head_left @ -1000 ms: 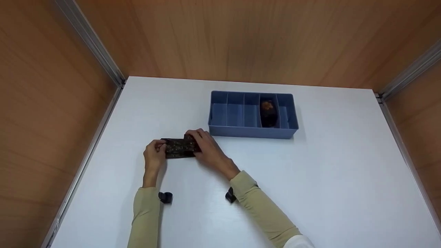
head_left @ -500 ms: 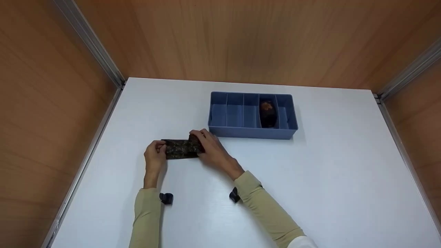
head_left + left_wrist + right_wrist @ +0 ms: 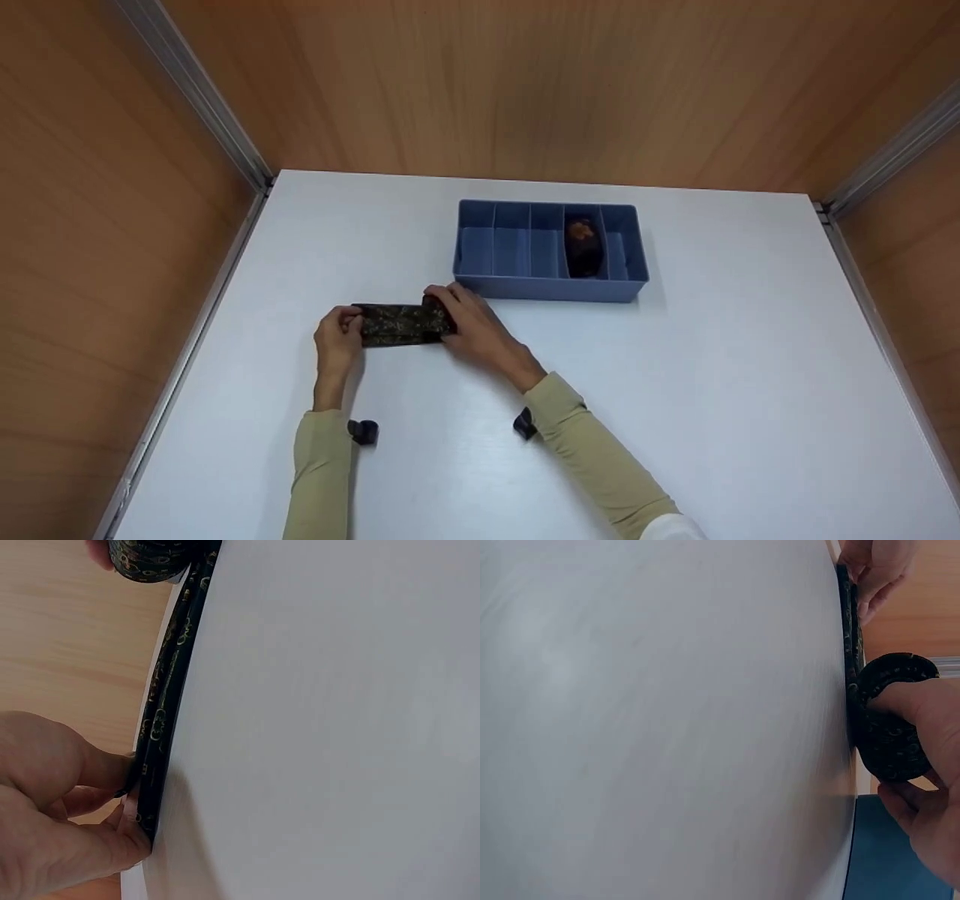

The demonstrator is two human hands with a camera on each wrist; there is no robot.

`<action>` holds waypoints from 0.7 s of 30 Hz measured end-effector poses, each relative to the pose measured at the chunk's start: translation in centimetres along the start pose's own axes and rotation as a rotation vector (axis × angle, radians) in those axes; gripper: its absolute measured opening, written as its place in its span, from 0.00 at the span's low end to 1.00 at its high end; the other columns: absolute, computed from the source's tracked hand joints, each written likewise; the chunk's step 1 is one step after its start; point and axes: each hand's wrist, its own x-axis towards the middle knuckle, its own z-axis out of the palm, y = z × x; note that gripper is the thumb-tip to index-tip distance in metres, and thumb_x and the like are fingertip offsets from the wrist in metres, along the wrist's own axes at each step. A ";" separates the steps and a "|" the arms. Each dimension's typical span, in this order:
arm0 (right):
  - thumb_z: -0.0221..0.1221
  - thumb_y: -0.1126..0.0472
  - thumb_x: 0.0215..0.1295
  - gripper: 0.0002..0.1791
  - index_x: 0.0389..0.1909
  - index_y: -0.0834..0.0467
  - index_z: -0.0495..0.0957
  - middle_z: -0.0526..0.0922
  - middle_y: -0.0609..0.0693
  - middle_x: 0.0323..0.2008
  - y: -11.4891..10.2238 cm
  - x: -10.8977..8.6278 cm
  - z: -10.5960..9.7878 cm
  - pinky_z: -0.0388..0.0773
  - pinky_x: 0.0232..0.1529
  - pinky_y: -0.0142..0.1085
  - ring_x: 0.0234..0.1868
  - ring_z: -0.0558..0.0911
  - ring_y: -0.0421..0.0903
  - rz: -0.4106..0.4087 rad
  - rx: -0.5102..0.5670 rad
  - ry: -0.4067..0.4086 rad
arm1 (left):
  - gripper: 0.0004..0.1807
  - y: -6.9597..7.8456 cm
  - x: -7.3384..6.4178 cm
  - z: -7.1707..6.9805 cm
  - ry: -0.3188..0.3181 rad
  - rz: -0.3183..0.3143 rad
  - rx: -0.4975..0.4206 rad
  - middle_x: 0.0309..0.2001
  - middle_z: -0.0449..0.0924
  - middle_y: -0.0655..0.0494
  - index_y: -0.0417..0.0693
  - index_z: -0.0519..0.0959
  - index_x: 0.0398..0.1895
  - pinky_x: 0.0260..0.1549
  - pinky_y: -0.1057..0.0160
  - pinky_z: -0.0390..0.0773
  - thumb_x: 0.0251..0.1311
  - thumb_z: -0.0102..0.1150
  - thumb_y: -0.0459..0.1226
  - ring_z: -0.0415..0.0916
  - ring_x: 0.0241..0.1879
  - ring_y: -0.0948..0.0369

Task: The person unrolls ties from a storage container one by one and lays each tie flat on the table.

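A dark patterned cloth [image 3: 394,322] lies on a white table [image 3: 712,405] between two hands, its right end coiled into a roll [image 3: 892,746].
The left hand [image 3: 337,337] pinches the cloth's left end between thumb and fingers; the right hand [image 3: 478,328] grips the roll, thumb at its opening, near a blue box [image 3: 547,289] whose fourth compartment from the left holds a dark bundle [image 3: 583,253] with an orange flower.
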 end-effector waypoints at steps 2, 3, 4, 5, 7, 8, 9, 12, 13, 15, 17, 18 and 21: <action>0.69 0.73 0.57 0.43 0.73 0.50 0.65 0.74 0.52 0.57 0.1 -0.2 -0.3 0.72 0.62 0.47 0.59 0.75 0.52 0.007 -0.008 -0.008 | 0.12 -0.1 0.0 0.1 0.006 0.007 -0.002 0.47 0.80 0.35 0.29 0.78 0.55 0.39 0.65 0.72 0.75 0.51 0.26 0.75 0.44 0.51; 0.70 0.73 0.57 0.43 0.73 0.51 0.66 0.74 0.53 0.57 0.2 -0.3 -0.4 0.73 0.61 0.47 0.58 0.75 0.52 0.009 -0.011 -0.008 | 0.12 -0.1 0.0 0.1 0.009 0.012 -0.002 0.47 0.80 0.35 0.29 0.78 0.54 0.39 0.66 0.72 0.74 0.51 0.26 0.75 0.43 0.51; 0.70 0.73 0.57 0.43 0.73 0.51 0.65 0.74 0.53 0.57 0.3 -0.4 -0.5 0.73 0.61 0.47 0.58 0.76 0.52 0.011 -0.014 -0.009 | 0.12 -0.1 0.0 0.1 0.011 0.016 -0.002 0.46 0.80 0.35 0.28 0.78 0.54 0.38 0.67 0.71 0.74 0.51 0.26 0.75 0.43 0.51; 0.70 0.73 0.57 0.43 0.73 0.51 0.66 0.74 0.53 0.57 0.4 -0.4 -0.6 0.74 0.60 0.47 0.58 0.76 0.52 0.014 -0.016 -0.010 | 0.11 -0.2 0.0 0.1 0.013 0.019 -0.002 0.46 0.80 0.35 0.28 0.78 0.54 0.38 0.67 0.71 0.74 0.51 0.26 0.75 0.43 0.51; 0.70 0.72 0.57 0.43 0.73 0.52 0.66 0.74 0.53 0.57 0.5 -0.6 -0.7 0.74 0.59 0.46 0.57 0.76 0.52 0.014 -0.017 -0.016 | 0.11 -0.2 0.0 0.1 0.019 0.024 -0.003 0.46 0.80 0.35 0.28 0.79 0.53 0.37 0.67 0.71 0.74 0.52 0.26 0.75 0.42 0.51; 0.70 0.72 0.57 0.43 0.73 0.52 0.66 0.75 0.53 0.57 0.5 -0.6 -0.8 0.75 0.58 0.46 0.57 0.76 0.52 0.009 -0.019 -0.016 | 0.11 -0.3 -0.1 0.1 0.021 0.024 -0.005 0.46 0.80 0.35 0.28 0.79 0.53 0.37 0.67 0.71 0.74 0.52 0.26 0.75 0.42 0.51; 0.71 0.72 0.56 0.43 0.73 0.53 0.66 0.75 0.54 0.57 0.6 -0.7 -0.8 0.75 0.58 0.46 0.56 0.77 0.52 0.005 -0.022 -0.016 | 0.11 -0.3 -0.1 0.1 0.022 0.022 -0.006 0.46 0.81 0.35 0.28 0.79 0.53 0.37 0.67 0.71 0.74 0.52 0.26 0.75 0.43 0.51; 0.71 0.72 0.57 0.42 0.72 0.55 0.67 0.75 0.54 0.57 0.6 -0.8 -1.0 0.75 0.58 0.46 0.56 0.77 0.52 -0.013 -0.031 -0.012 | 0.11 -0.4 -0.1 0.1 0.020 0.016 -0.014 0.46 0.81 0.35 0.28 0.79 0.54 0.38 0.67 0.71 0.74 0.52 0.26 0.75 0.43 0.51; 0.71 0.71 0.56 0.41 0.72 0.55 0.67 0.76 0.54 0.57 0.7 -0.9 -1.0 0.75 0.58 0.46 0.56 0.77 0.53 -0.016 -0.036 -0.009 | 0.12 -0.4 -0.1 0.1 0.019 0.014 -0.017 0.46 0.81 0.35 0.28 0.79 0.54 0.39 0.67 0.71 0.74 0.52 0.26 0.75 0.43 0.51; 0.71 0.71 0.56 0.41 0.72 0.56 0.68 0.76 0.54 0.56 0.8 -1.0 -1.1 0.75 0.58 0.46 0.56 0.77 0.53 -0.018 -0.048 -0.005 | 0.12 -0.3 -0.2 0.1 0.017 0.015 -0.022 0.47 0.81 0.35 0.28 0.78 0.54 0.39 0.67 0.71 0.74 0.52 0.26 0.75 0.44 0.51; 0.71 0.70 0.56 0.41 0.71 0.56 0.68 0.76 0.53 0.56 0.9 -1.2 -1.2 0.75 0.59 0.47 0.56 0.78 0.53 -0.016 -0.060 -0.003 | 0.11 -0.3 -0.2 0.1 0.021 0.020 -0.025 0.46 0.81 0.35 0.28 0.78 0.53 0.39 0.66 0.71 0.74 0.52 0.26 0.75 0.43 0.51; 0.71 0.70 0.56 0.41 0.71 0.56 0.68 0.77 0.54 0.56 1.0 -1.2 -1.2 0.75 0.59 0.47 0.56 0.78 0.53 -0.014 -0.066 -0.002 | 0.11 -0.3 -0.1 0.2 0.026 0.023 -0.024 0.46 0.81 0.35 0.27 0.78 0.53 0.39 0.66 0.71 0.74 0.52 0.26 0.75 0.43 0.51; 0.72 0.70 0.56 0.41 0.71 0.56 0.68 0.77 0.54 0.55 1.3 -1.4 -1.4 0.75 0.59 0.47 0.55 0.78 0.53 -0.009 -0.083 -0.009 | 0.11 -0.3 -0.1 0.2 0.034 0.036 -0.021 0.46 0.80 0.34 0.27 0.78 0.52 0.40 0.64 0.72 0.73 0.53 0.26 0.75 0.44 0.50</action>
